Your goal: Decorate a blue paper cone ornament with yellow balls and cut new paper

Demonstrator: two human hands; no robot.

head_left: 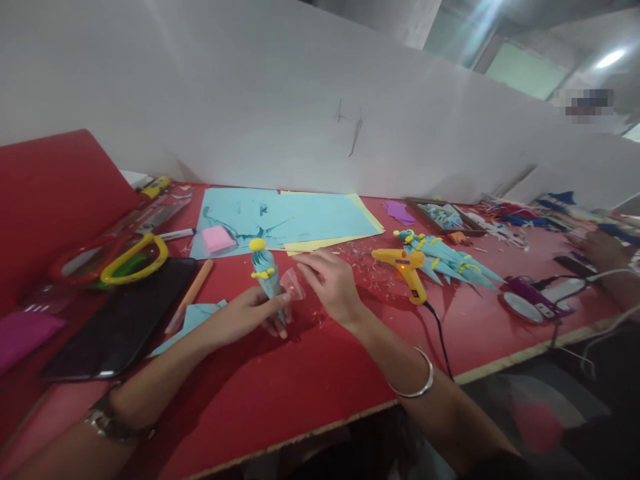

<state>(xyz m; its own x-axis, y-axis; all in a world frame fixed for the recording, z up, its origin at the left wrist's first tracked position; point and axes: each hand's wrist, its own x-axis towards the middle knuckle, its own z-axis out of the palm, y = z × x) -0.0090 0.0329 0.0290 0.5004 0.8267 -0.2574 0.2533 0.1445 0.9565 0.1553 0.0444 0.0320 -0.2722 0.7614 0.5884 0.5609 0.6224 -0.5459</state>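
My left hand point(263, 310) is closed around a light blue pleated paper cone point(269, 279), holding it upright, point down, just above the red table. A yellow ball tops the cone, and a yellow trim crosses it lower down. To its right is my right hand point(333, 283), its fingers stretched toward the cone with a gap between them and nothing visible in them. Between the hands lies a small clear plastic bag point(293, 285). A yellow glue gun point(407, 267) with a lit orange light rests right of my right hand, beside several finished-looking blue cones point(450, 260).
Blue sheets point(320, 217) lie against the white wall. At left are a dark phone or tablet point(130, 320), yellow-handled scissors point(163, 253), an orange stick point(193, 293) and a pink pad point(217, 238). A tray point(445, 219) of scraps stands back right; another person's hand point(605, 257) is far right.
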